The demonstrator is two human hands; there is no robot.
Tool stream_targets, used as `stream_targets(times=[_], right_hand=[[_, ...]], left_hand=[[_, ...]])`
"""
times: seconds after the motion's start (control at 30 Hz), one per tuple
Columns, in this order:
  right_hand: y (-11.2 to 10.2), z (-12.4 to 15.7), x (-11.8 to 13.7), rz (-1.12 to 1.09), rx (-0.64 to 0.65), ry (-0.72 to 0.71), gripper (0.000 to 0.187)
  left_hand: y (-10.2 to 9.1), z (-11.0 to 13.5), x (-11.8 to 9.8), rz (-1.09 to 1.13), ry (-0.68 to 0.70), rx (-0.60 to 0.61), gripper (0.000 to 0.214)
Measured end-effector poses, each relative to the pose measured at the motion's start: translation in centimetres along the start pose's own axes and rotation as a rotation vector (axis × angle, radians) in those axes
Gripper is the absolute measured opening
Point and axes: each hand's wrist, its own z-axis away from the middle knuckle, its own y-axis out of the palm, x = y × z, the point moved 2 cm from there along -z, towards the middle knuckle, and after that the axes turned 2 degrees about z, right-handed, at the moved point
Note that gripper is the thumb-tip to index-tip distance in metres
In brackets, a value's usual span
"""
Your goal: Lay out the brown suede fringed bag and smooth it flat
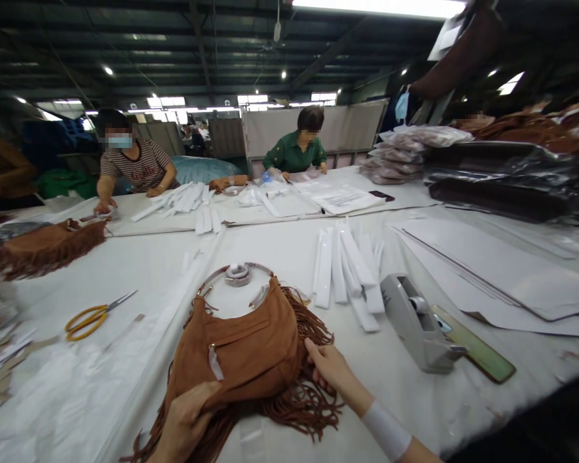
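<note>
Toward far left corner of counter [161, 276]: second fringed bag [53, 249]. Nearer, left part of counter: yellow-handled scissors [89, 321], blades toward far edge. Beyond far edge: co-worker in striped shirt [137, 164], red chest lettering too blurred to read. Left hand [186, 415] at lower left of brown fringed bag [251, 344], fingers clamped on its bottom edge. Bag mid-counter, flat, strap toward far edge, zip pull wrapped. Beyond far edge: co-worker in green [299, 148]. Right hand [330, 366] at bag's right-side fringe, fingers curled close together, touching; cannot tell if gripping. Then white strips [347, 267], piled; grey tape dispenser [415, 328], black handwritten mark, illegible; green phone [489, 354] beside it, toward near right edge; white sheets [506, 263] stacked toward far right corner.
</note>
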Motion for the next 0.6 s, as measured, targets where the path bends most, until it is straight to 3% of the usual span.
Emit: stream_targets(times=[0.13,0.27,0.43,0.6], right_hand=[[1.3,0.1,0.6,0.071,0.014,-0.033,0.049],[1.5,0.1,1.3,0.178,-0.141,-0.193,0.041],[1.0,0.9,0.0,0.239,-0.316,-0.283,0.035],[-1.0,1.0,0.3,0.195,-0.41,-0.277,0.044]], left_hand=[[-0.2,-0.3,0.0,-0.002,0.028,-0.005,0.028],[-0.5,-0.8,-0.7,-0.009,0.052,0.026,0.026],[-0.1,-1.0,-1.3,-0.025,0.0,0.129,0.025],[0.0,-1.3,-1.5,0.0,-0.083,0.157,0.022]])
